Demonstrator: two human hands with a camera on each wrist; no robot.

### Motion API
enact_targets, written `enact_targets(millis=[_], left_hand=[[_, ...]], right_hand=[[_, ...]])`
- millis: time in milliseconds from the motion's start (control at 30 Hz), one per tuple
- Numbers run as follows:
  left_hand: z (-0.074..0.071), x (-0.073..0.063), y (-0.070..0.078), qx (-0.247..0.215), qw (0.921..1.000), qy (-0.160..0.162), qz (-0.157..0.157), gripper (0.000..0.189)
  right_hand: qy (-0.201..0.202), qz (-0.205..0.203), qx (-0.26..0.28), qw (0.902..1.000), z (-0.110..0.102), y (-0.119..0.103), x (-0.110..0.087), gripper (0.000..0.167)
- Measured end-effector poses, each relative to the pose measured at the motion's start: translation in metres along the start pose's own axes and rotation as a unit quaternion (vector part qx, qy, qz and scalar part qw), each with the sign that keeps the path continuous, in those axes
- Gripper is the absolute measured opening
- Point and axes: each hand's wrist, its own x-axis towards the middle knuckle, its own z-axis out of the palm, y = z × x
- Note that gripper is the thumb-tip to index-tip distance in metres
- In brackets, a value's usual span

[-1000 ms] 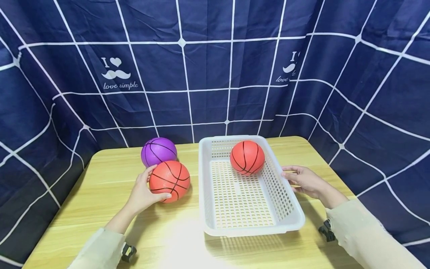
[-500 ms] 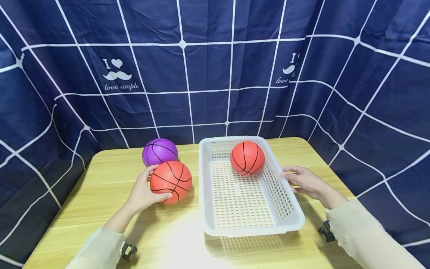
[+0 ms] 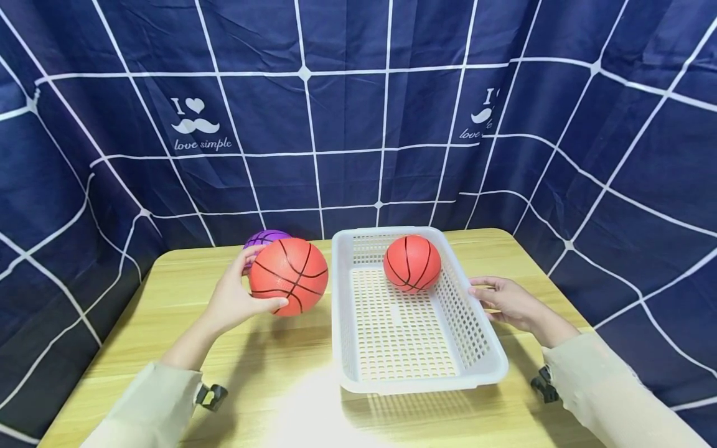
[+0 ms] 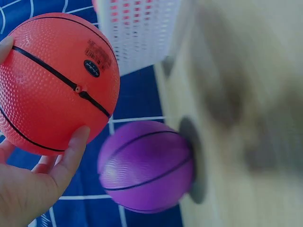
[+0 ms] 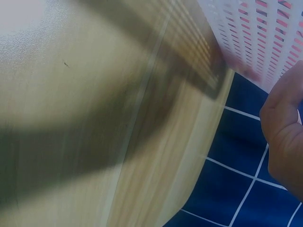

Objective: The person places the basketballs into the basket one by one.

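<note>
My left hand (image 3: 231, 300) holds a red toy basketball (image 3: 291, 277) above the table, thumb on its near side and fingers around its left. In the left wrist view this basketball (image 4: 52, 94) shows a black oval label and an air valve. Beyond it on the table sits a purple toy basketball (image 3: 270, 236), largely covered by the red one in the head view. A second red basketball (image 3: 412, 263) lies at the far end of a white perforated basket (image 3: 422, 384). My right hand (image 3: 511, 303) rests its fingers against the basket's right side, fingertips at the outer rim.
The wooden table (image 3: 291, 367) has rounded far corners. Behind it and on both sides hangs a dark blue curtain (image 3: 347, 112) with white grid lines. In the right wrist view, shadows of the basket and arm fall on the tabletop (image 5: 94, 61).
My left hand has lifted the red basketball up off the table and slightly right, so it now covers more of the purple one. My right hand and the basket have stayed put.
</note>
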Motion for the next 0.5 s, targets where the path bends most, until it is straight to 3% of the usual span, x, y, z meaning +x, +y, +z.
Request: enact_targets(millis=[233,500], left_hand=[[0.005,0.023,0.023,-0.023,0.9995,-0.017,0.013,0.094],[0.035,0.043,0.049,-0.018,0.9961,-0.058,0.063,0.094]], right_hand=[[0.0,-0.001,0.0,1.0,0.0,0.0,0.0,0.057],[-0.001,0.002,-0.001,1.0,0.0,0.0,0.001,0.057]])
